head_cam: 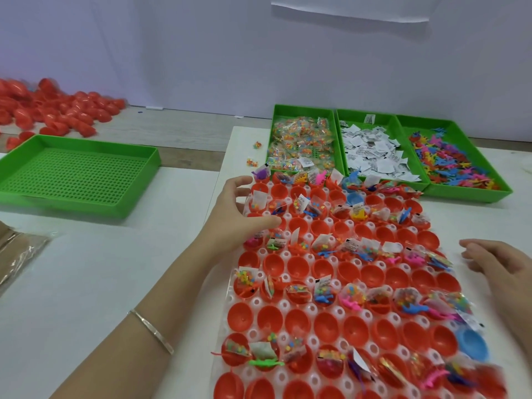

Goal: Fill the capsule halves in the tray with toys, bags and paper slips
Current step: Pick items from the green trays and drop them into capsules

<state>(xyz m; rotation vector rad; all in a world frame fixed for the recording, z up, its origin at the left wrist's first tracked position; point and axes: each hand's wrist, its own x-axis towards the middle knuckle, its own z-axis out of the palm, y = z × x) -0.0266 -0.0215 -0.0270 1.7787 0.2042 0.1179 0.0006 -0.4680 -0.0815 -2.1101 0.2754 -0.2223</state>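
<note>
green perforated tray [77,174] sitting off to the left on the white table cover [86,283], heap of loose red shells [57,113] lying well back on the wooden surface [178,133], crinkly plastic-wrapped brown stuff [20,254] poking in at the left edge, white sheet [345,10] hanging on the wall

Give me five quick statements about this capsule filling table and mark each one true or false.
Three green bins behind the tray hold bags, paper slips and toys. True.
Every capsule half in the tray is red. False: at least two blue halves sit among the red halves.
The right hand grips a toy. False: it hovers by the tray's right edge, holding nothing.
A bracelet is on the left wrist. True.
The lone green bin on the left is full of paper slips. False: the slips lie in the middle of the three bins.
</note>
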